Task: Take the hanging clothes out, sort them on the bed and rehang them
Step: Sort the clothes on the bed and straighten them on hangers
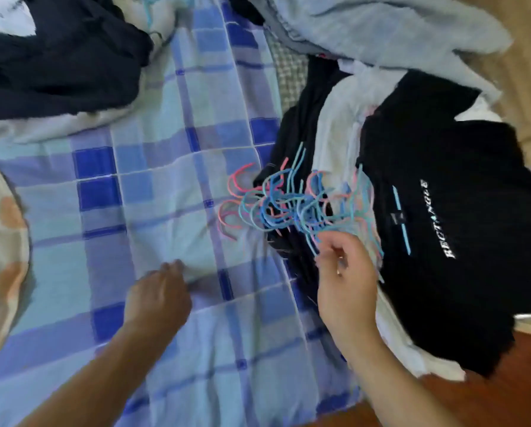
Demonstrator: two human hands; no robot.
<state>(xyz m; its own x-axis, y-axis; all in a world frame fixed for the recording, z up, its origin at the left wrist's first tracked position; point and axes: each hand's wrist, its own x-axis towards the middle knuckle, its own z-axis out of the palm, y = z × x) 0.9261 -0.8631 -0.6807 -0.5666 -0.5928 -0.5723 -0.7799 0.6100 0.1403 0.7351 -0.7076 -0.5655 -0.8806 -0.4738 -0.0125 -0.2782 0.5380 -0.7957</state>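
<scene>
Head view: clothes being sorted on a checked bed (172, 186).
A stack of hung shirts (442, 211) is being kept at the bed's right side; its hanger hooks (289, 204) are being pinched by the right hand (346, 282); the left hand (158, 295), fingers loosely curled, is being rested on the sheet.

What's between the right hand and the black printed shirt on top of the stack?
Only the tangle of hanger hooks. The right hand is at their near edge, fingers among the blue ones, and the black printed shirt lies just beyond, uncovered. The left hand rests on the checked bedsheet, well clear.
</scene>
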